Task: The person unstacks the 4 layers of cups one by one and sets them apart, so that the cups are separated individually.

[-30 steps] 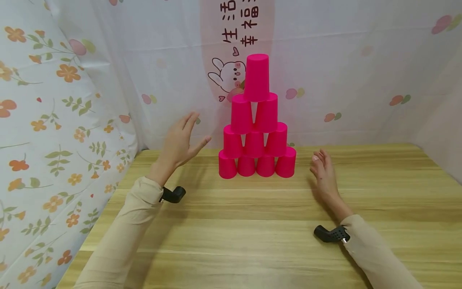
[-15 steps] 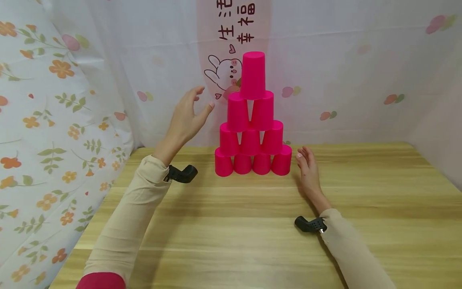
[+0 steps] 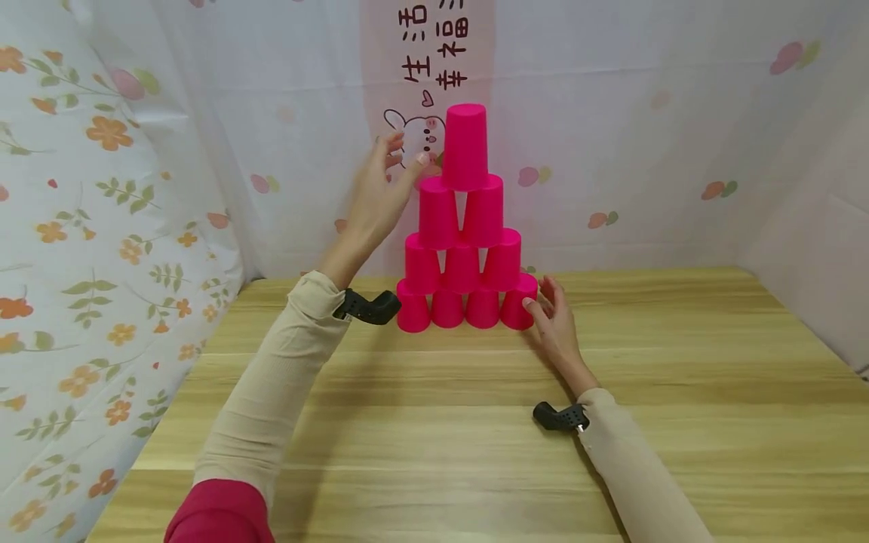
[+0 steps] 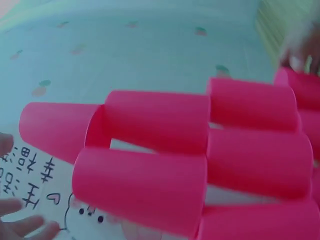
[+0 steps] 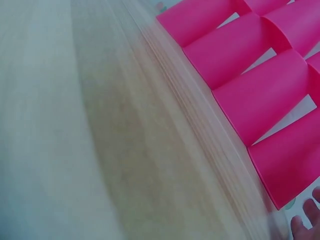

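Several bright pink cups stand upside down in a stepped pyramid, with a single top cup (image 3: 465, 147) resting on two cups below it. My left hand (image 3: 380, 197) is raised to the left of that top cup, fingers spread and slightly bent. In the left wrist view a gap shows between its fingers (image 4: 20, 227) and the top cup (image 4: 57, 127). Low on the right, my right hand (image 3: 558, 326) is beside the bottom right cup (image 3: 518, 303), its thumb overlapping the cup's edge in the head view. The right wrist view shows those fingers (image 5: 305, 225) just off the cup.
The pyramid stands toward the back of a wooden table (image 3: 434, 422). Behind it hangs a white curtain (image 3: 611, 136) printed with fruit, lettering and a rabbit. A flowered cloth (image 3: 102, 302) covers the left side. Each wrist carries a black camera mount (image 3: 370, 307).
My left hand has risen and moved right toward the top cup. My right hand has moved left up to the bottom right cup. The pyramid stands unchanged.
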Demonstrator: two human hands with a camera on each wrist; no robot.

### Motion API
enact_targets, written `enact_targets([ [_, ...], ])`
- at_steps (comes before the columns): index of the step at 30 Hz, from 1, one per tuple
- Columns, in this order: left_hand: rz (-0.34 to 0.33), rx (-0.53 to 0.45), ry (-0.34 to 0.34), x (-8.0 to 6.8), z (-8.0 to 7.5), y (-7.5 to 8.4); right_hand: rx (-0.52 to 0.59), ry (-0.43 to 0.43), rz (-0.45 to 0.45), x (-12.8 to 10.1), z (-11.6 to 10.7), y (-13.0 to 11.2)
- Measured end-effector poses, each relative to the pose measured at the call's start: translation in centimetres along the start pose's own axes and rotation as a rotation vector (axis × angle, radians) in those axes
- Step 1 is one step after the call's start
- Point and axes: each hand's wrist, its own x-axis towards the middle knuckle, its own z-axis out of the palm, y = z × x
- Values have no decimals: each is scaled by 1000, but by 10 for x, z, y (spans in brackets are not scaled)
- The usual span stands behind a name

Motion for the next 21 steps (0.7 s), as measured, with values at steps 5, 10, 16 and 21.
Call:
enact_targets([
  [5,17,-219,16,11,13,9,-154,-19,-13,-1,-4,10],
  [10,20,-249,-34,22,23,18,-223,-34,-16,0,-4,9],
  [16,48,-246,-57,21,29,31,-246,-48,-39,1,1,9],
  [21,78,-278,-49,16,29,40,-207,-60,-47,3,5,9],
])
